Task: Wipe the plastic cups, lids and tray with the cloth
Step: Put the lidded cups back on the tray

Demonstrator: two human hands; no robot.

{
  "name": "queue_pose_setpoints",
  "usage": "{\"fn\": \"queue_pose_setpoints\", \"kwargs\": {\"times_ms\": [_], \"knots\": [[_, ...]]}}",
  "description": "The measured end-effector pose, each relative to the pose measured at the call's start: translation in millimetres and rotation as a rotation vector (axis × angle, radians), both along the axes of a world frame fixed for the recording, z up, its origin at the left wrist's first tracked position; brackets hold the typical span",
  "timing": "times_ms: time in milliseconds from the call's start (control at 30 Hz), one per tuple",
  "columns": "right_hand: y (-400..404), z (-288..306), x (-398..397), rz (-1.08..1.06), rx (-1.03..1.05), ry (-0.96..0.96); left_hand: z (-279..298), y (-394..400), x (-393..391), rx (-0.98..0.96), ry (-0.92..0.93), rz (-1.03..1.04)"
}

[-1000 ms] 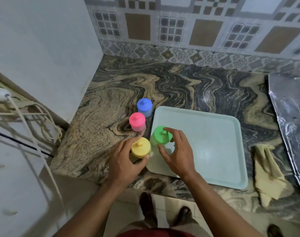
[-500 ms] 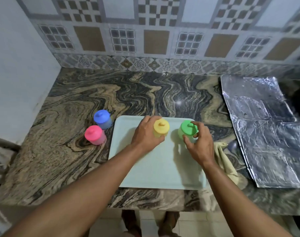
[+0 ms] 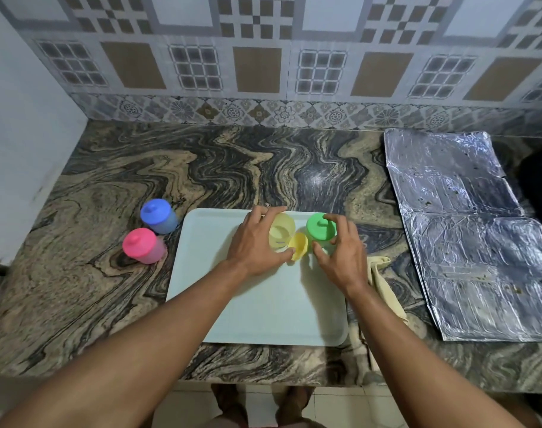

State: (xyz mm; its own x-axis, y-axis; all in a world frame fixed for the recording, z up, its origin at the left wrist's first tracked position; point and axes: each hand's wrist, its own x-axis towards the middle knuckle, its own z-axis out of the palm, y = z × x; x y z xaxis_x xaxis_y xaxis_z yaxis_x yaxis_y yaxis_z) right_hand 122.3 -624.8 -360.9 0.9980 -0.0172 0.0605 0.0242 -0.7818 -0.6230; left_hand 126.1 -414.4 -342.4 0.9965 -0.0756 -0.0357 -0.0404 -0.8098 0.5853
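Yellow lid (image 3: 298, 246) now off, tilted beside yellow cup (image 3: 281, 232) on tray (image 3: 263, 319); left hand (image 3: 253, 242) grips cup, right hand (image 3: 340, 254) curls round green cup (image 3: 321, 228) — still unlidding; next: reach cloth (image 3: 383, 279), wipe.

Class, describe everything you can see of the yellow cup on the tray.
The yellow cup is translucent pale plastic, upright and open-topped near the far edge of the pale tray. Its yellow lid is off, tilted against its right side. The left hand curls round the cup, fingers over its far rim. The green-lidded cup stands just to its right.
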Motion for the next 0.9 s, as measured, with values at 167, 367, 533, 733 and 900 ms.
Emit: {"fn": "queue_pose_setpoints", "kwargs": {"times_ms": [167,367,533,733,900], "knots": [[0.7,1.3,-0.2,-0.014,-0.004,0.002,2.3,-5.3,6.5,0.073,-0.054,-0.060],[2.3,0.4,-1.7,-0.019,-0.005,-0.013,9.4,-9.8,-8.8,0.055,-0.293,-0.106],[-3.2,-2.3,-4.9,0.001,0.028,-0.007,-2.1,-13.9,-35.1,0.162,-0.374,-0.302],[-14.1,0.0,-18.5,0.011,0.036,0.011,-17.1,-20.3,-45.9,0.248,-0.252,-0.425],[-26.3,0.5,-32.5,-0.010,0.044,0.010,-19.3,-27.7,-44.9,0.259,-0.238,-0.374]]}}
